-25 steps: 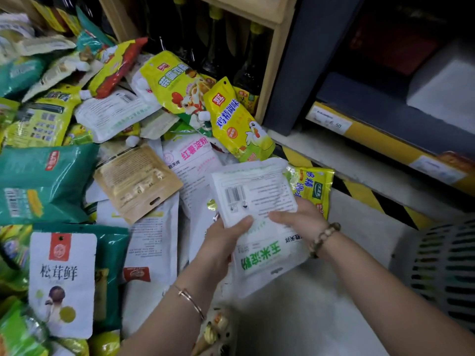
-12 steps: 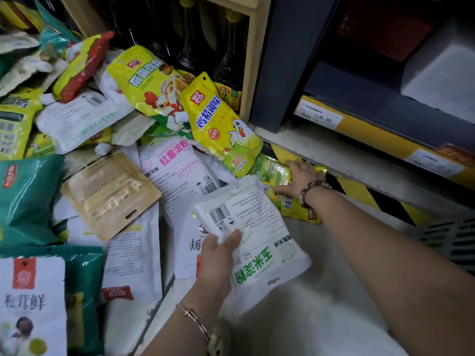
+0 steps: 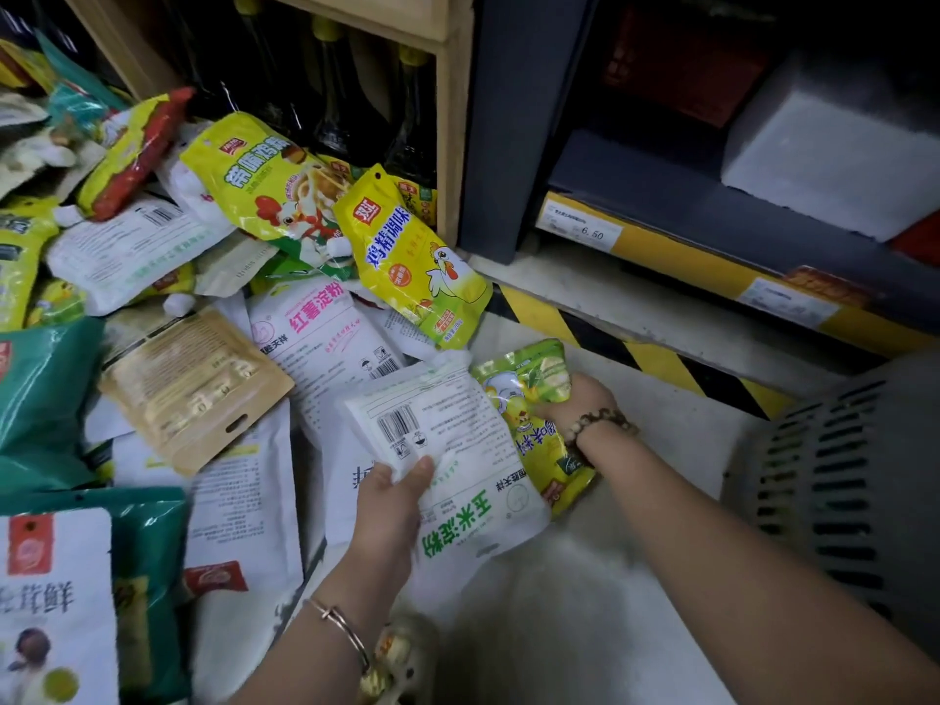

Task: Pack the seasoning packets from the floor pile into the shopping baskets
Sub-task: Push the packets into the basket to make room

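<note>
Readable print on floor packets and one shelf tag.
White packet [image 3: 458, 521]: green 玉米淀粉, plus a barcode; second white packet [image 3: 315, 323]: pink 红薯淀粉; yellow chicken pouch [image 3: 407, 256]: blue 鸡精调味; shelf price tag [image 3: 585, 229]: 6.50; white mushroom packet [image 3: 51, 597]: black 鲜, rest of its name blurred; green-yellow packet [image 3: 534, 379]: print too warped to read.

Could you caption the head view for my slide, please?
Left hand holds a white packet; right hand grips a green packet near the basket.

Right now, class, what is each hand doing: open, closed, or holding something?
Left hand: holds the white packet.
Right hand: grips the green packet.
</note>
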Demonstrator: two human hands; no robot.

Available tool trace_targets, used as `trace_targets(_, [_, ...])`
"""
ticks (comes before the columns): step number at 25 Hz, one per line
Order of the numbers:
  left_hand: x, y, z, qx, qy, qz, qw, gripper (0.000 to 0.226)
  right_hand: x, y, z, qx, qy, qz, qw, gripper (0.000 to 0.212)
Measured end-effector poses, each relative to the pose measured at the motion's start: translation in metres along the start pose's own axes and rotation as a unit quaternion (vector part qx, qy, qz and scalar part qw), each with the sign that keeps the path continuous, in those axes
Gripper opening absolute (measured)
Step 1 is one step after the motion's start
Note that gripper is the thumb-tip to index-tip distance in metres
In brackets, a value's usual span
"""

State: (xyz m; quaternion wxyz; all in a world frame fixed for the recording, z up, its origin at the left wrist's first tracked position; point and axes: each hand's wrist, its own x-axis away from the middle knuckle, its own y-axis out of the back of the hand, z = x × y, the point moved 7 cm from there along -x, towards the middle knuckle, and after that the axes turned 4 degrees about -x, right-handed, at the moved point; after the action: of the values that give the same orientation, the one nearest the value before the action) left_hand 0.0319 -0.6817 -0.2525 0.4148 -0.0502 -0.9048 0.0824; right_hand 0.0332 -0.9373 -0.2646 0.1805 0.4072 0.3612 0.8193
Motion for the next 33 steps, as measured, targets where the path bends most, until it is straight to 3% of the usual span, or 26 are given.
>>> trace_targets(3, [0.014,-0.005,-0.016,-0.014,-0.037,0.021,0.999,0.021,0.033,0.026,-0.003,-0.12,0.016,-0.071,0.99,0.033])
trace_targets(10, [0.078,-0.037,-0.107,-0.019,-0.152,0.092,0.984,0.021,0.117,0.118,0.043,-0.22,0.081,-0.217,0.948,0.02])
trace_targets(14, [0.138,-0.06,-0.171,-0.032,-0.219,0.133,0.966,0.022,0.177,0.191,0.079,-0.262,0.142,-0.3,0.906,0.04])
trace_targets(20, [0.23,-0.115,-0.237,-0.049,-0.304,0.201,0.93,0.025,0.253,0.305,0.092,-0.291,0.214,-0.376,0.853,0.039])
trace_targets(24, [0.28,-0.168,-0.246,-0.082,-0.322,0.267,0.904,0.023,0.297,0.366,0.058,-0.315,0.269,-0.417,0.809,0.04])
trace_targets(27, [0.306,-0.214,-0.232,-0.086,-0.311,0.317,0.892,0.026,0.316,0.403,0.014,-0.312,0.286,-0.445,0.789,0.024])
trace_targets(31, [0.325,-0.276,-0.191,-0.118,-0.264,0.372,0.882,0.026,0.328,0.436,-0.062,-0.306,0.254,-0.485,0.779,0.032])
trace_targets(33, [0.33,-0.303,-0.167,-0.136,-0.246,0.39,0.877,0.024,0.324,0.441,-0.109,-0.314,0.211,-0.494,0.783,0.014])
